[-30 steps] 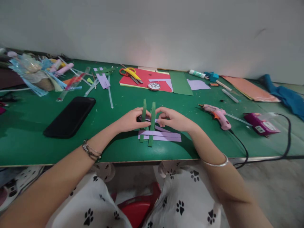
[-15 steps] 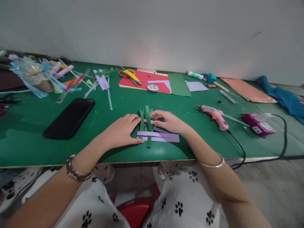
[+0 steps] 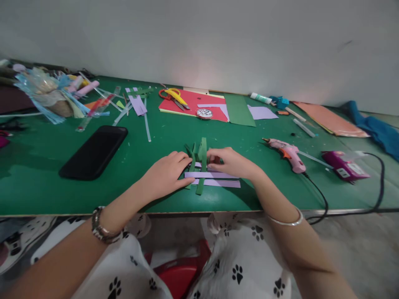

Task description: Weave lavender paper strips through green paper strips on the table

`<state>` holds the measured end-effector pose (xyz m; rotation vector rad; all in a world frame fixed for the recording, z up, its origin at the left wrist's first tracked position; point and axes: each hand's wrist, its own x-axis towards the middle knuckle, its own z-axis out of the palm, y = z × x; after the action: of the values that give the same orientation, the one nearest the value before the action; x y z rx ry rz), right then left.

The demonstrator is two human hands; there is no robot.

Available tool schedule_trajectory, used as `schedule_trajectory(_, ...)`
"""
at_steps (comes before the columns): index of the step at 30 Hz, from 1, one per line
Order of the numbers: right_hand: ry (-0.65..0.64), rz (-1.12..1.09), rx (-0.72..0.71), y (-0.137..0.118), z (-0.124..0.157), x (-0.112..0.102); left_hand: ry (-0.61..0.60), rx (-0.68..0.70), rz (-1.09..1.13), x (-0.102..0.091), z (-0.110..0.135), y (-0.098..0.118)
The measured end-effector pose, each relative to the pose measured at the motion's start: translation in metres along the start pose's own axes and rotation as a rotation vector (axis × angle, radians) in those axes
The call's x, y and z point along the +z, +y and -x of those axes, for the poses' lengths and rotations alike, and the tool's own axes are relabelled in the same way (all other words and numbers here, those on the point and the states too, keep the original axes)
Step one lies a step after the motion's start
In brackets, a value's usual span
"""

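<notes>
Green paper strips (image 3: 203,154) stand crossed with purple paper strips (image 3: 215,182) near the table's front edge, as a loose weave. My left hand (image 3: 168,172) lies at the weave's left side, thumb and fingers apart, the thumb touching the end of a purple strip. On the right, my right hand (image 3: 233,161) has thumb and fingers bent together in a pinch over a purple strip, close beside the upright green one. Its fingertips are partly hidden. Some green strip ends curl upward between the hands.
A black phone (image 3: 93,153) lies left. Behind are scissors (image 3: 174,97), red paper (image 3: 205,99), green paper (image 3: 238,110) and a glue stick (image 3: 261,98). A pink glue gun (image 3: 289,154) with a cord and a purple power adapter (image 3: 346,165) lie right.
The view has shifted slightly. My right hand has moved a little to the right relative to the strips, and the green strips lean more. The upper purple strips have shifted under the hand.
</notes>
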<state>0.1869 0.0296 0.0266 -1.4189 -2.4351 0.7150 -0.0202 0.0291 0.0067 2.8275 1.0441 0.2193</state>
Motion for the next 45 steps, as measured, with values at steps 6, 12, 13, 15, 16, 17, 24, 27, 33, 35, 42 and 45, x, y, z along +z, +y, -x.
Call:
schedule_trajectory(6,0.011,0.144,-0.016,-0.007,0.003,0.004,0.036,-0.005,0.128,0.004,0.000,-0.001)
schedule_trajectory(12,0.039,0.131,-0.047,-0.009,0.008,0.008,0.015,-0.054,0.152,0.001,0.002,0.000)
schedule_trajectory(13,0.047,0.122,-0.050,-0.010,0.009,0.008,0.006,-0.060,0.144,0.000,0.002,0.000)
schedule_trajectory(15,0.057,0.110,-0.050,-0.010,0.010,0.008,-0.004,-0.074,0.126,-0.002,0.002,-0.001)
schedule_trajectory(16,0.060,0.106,-0.043,-0.011,0.010,0.008,-0.009,-0.077,0.118,-0.003,0.002,-0.001)
schedule_trajectory(17,0.064,0.105,-0.034,-0.011,0.011,0.008,-0.013,-0.078,0.109,-0.003,0.002,-0.001)
schedule_trajectory(24,0.049,0.212,0.059,-0.017,0.021,0.007,0.031,-0.051,0.009,-0.004,0.004,0.004)
schedule_trajectory(27,0.062,0.195,0.060,-0.022,0.030,0.010,0.055,0.021,-0.041,0.000,0.008,0.010)
schedule_trajectory(33,0.111,0.252,0.017,-0.026,0.039,0.023,-0.115,0.044,-0.051,0.016,0.018,0.021)
schedule_trajectory(35,0.100,0.298,0.009,-0.026,0.039,0.026,-0.152,0.033,-0.044,0.019,0.019,0.024)
schedule_trajectory(42,0.113,0.282,-0.008,-0.027,0.043,0.028,-0.186,0.027,0.006,0.014,0.016,0.022)
schedule_trajectory(45,0.128,0.249,-0.009,-0.027,0.044,0.028,-0.125,0.009,0.012,0.012,0.013,0.014)
